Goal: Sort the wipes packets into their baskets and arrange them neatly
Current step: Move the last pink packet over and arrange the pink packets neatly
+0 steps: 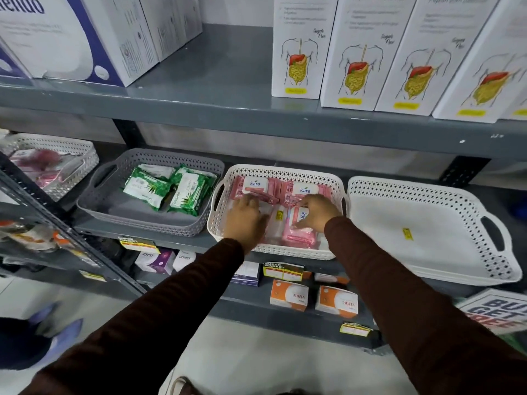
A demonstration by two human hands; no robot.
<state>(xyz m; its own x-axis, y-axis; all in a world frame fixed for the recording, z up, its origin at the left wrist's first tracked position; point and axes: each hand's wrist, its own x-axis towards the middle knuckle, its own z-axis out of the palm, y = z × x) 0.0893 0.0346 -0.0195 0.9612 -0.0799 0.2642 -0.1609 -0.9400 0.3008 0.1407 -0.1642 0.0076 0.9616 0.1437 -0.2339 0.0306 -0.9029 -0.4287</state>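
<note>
A white perforated basket (281, 171) on the middle shelf holds several pink wipes packets (301, 236) with white "kara" labels. Both my hands are inside it. My left hand (246, 219) lies palm down at the left side, fingers resting on a pink packet at the back row. My right hand (318, 212) curls over a pink packet standing in the front right part, fingers gripping its top edge. To the left, a grey basket (137, 218) contains green aloe wipes packets (168, 189) lying loosely, some tilted.
An empty white basket (422, 235) sits right of the pink one. A clear basket (71, 163) with pink items stands far left. White cartons (362, 52) fill the upper shelf. Small boxes (288, 295) line the lower shelf. Someone's blue shoes (65, 334) show at bottom left.
</note>
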